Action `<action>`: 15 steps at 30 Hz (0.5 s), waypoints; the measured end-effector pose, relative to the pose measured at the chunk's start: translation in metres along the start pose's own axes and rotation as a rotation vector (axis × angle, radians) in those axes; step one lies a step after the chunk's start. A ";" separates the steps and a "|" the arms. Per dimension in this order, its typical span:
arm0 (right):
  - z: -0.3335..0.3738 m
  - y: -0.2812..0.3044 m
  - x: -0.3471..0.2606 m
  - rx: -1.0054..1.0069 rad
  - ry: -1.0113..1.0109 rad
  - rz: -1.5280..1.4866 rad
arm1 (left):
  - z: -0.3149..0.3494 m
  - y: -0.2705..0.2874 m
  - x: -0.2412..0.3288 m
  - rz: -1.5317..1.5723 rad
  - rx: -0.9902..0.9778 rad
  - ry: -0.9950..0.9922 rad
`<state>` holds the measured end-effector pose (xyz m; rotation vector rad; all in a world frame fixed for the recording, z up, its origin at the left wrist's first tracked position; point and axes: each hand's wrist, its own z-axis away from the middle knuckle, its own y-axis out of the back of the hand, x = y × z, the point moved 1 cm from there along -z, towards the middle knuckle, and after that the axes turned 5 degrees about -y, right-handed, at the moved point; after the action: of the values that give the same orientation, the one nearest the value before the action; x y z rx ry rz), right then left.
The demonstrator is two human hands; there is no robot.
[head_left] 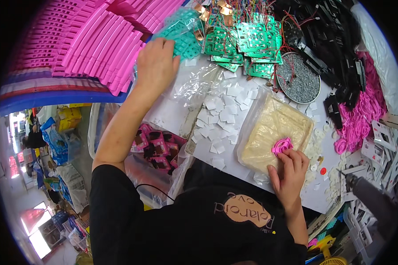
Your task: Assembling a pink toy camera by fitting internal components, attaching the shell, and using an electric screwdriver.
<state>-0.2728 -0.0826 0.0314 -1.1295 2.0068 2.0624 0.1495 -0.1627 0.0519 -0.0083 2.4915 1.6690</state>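
My left hand [157,66] reaches to a clear bag of teal plastic parts [185,33] at the top of the bench. Its fingers are curled down at the bag's edge, and whatever they hold is hidden. Nearer me lies a cream padded block [269,119] wrapped in clear plastic. On its near right part sits a small pink plastic piece [282,145] with openings in it. My right hand [292,174] rests at the block's near edge, its fingertips closed against the pink piece and the thumb on the wrapping.
Pink plastic strips [97,48] are stacked at upper left. Green circuit boards [258,42] with wires lie beside a round dish of grey bits [298,77]. White paper squares [221,110] are scattered left of the block. Black housings [336,53], pink rings [362,110] and a dark tool [371,196] occupy the right.
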 end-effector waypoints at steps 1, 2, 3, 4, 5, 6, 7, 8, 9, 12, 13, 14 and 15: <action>0.001 0.002 -0.001 -0.014 -0.002 -0.005 | -0.001 -0.002 0.003 0.006 -0.034 0.024; -0.001 0.004 -0.002 -0.023 -0.001 -0.009 | -0.005 -0.003 0.005 0.010 -0.062 0.047; -0.002 0.006 -0.003 -0.032 0.001 -0.012 | -0.009 -0.004 0.007 0.014 -0.089 0.072; -0.001 0.007 -0.002 -0.032 0.007 -0.006 | -0.012 -0.004 0.011 0.097 -0.057 0.056; -0.002 0.006 -0.002 -0.027 0.022 -0.012 | -0.016 0.002 0.011 0.165 -0.024 0.041; -0.002 0.005 -0.002 -0.024 0.039 -0.018 | -0.020 0.010 0.008 0.232 0.010 0.027; 0.001 0.007 -0.002 -0.020 0.040 -0.008 | -0.027 0.020 0.003 0.180 0.175 -0.025; 0.003 0.006 -0.001 -0.007 0.046 -0.008 | -0.043 0.036 -0.007 0.112 0.343 -0.087; 0.004 0.006 -0.002 0.002 0.050 -0.001 | -0.057 0.050 -0.017 0.052 0.508 -0.148; 0.004 0.002 -0.004 0.006 0.044 -0.007 | -0.117 0.064 -0.093 -0.284 0.871 0.173; 0.004 0.002 -0.005 0.016 0.037 -0.013 | -0.133 0.063 -0.104 -0.153 0.767 0.344; 0.005 0.002 -0.005 0.024 0.033 -0.017 | -0.147 0.064 -0.115 -0.051 0.651 0.520; 0.005 0.002 -0.004 0.026 0.048 -0.051 | -0.143 0.100 -0.136 0.212 0.242 0.586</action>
<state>-0.2729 -0.0762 0.0344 -1.2242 1.9973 1.9986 0.2593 -0.2665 0.2135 -0.2504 3.2172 1.6016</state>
